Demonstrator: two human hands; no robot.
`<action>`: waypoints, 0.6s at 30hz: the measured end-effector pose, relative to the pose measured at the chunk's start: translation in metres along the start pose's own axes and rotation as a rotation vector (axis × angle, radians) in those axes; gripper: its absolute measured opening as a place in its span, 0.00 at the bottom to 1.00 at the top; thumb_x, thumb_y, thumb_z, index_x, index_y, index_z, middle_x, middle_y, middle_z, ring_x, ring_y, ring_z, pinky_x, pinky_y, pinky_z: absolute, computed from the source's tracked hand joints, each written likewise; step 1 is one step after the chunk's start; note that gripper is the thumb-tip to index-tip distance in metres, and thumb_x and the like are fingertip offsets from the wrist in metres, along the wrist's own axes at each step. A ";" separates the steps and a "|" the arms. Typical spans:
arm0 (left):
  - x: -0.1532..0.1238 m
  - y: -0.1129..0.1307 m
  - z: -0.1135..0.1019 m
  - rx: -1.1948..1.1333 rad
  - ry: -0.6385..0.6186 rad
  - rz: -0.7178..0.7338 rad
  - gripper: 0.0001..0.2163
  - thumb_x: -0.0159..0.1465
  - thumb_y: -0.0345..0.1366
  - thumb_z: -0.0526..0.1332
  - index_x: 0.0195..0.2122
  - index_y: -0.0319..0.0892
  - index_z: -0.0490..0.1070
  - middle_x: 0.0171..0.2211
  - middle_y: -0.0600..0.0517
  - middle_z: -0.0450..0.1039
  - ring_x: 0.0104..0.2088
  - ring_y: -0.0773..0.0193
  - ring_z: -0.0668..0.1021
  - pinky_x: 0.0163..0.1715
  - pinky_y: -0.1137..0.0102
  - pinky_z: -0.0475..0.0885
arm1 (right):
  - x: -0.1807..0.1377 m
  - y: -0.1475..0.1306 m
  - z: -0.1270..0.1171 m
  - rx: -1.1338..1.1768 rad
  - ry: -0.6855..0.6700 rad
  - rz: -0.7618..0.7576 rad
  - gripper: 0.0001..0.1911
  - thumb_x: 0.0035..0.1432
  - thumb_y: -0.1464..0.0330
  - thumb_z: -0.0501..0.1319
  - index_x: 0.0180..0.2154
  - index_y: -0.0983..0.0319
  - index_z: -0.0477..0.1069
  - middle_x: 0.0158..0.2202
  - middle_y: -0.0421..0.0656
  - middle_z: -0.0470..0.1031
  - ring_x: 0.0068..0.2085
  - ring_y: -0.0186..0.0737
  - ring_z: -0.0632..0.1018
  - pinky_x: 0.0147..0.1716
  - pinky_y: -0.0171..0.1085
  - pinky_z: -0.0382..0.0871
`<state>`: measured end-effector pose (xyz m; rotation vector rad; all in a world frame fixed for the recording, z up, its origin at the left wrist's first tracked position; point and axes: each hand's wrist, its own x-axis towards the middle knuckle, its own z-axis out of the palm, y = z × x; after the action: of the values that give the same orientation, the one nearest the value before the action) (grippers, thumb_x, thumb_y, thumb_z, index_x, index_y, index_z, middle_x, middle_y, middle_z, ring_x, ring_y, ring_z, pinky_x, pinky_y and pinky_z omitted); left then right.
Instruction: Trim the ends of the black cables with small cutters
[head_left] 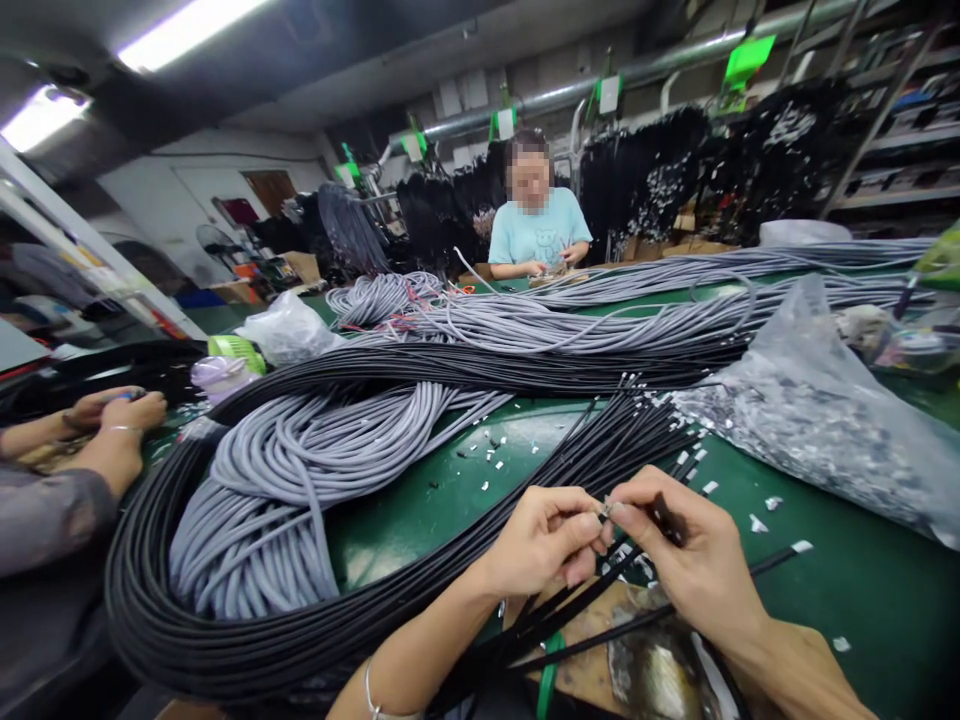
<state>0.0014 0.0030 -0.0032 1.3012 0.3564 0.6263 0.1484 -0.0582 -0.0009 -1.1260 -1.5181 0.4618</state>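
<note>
My left hand (546,538) is closed in a pinch on what looks like the end of a black cable. Its fingertips meet those of my right hand (694,550), which pinches a tiny silvery piece at that end; the fingers mostly hide it. Black cables (465,545) with white-tipped ends run in a thick bundle beneath and behind both hands. One loose cable end (801,548) sticks out to the right under my right wrist. Below the hands lies a worn brown board (589,640), with a green band (551,675) at its left.
Coiled grey cables (262,500) and another black bundle (480,367) cover the green table (420,510). A clear plastic bag (817,400) of small silvery pieces stands at right, with white scraps nearby. A co-worker (541,225) sits opposite; another person's hands (116,425) work at left.
</note>
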 end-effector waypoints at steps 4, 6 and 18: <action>0.000 -0.007 -0.002 -0.021 0.054 0.056 0.15 0.54 0.44 0.64 0.25 0.35 0.65 0.19 0.57 0.61 0.11 0.79 0.62 0.09 0.81 0.53 | 0.000 0.005 0.002 0.260 -0.038 0.281 0.10 0.57 0.63 0.58 0.29 0.62 0.71 0.20 0.36 0.64 0.21 0.28 0.64 0.19 0.30 0.56; -0.001 -0.009 -0.003 0.108 0.121 0.124 0.14 0.54 0.41 0.65 0.24 0.36 0.64 0.20 0.57 0.61 0.12 0.79 0.63 0.11 0.80 0.56 | -0.001 0.007 0.004 0.312 -0.031 0.387 0.12 0.55 0.61 0.60 0.29 0.63 0.72 0.17 0.35 0.60 0.18 0.26 0.59 0.16 0.29 0.52; -0.008 -0.002 -0.004 1.144 0.389 0.700 0.06 0.58 0.23 0.57 0.28 0.37 0.71 0.21 0.53 0.68 0.21 0.72 0.69 0.21 0.77 0.64 | 0.001 -0.005 0.003 -0.014 0.089 0.252 0.09 0.51 0.63 0.62 0.26 0.63 0.75 0.21 0.40 0.74 0.20 0.32 0.71 0.17 0.28 0.65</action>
<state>-0.0069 0.0008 -0.0065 2.4461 0.6256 1.3832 0.1437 -0.0585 0.0030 -1.3394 -1.3097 0.5644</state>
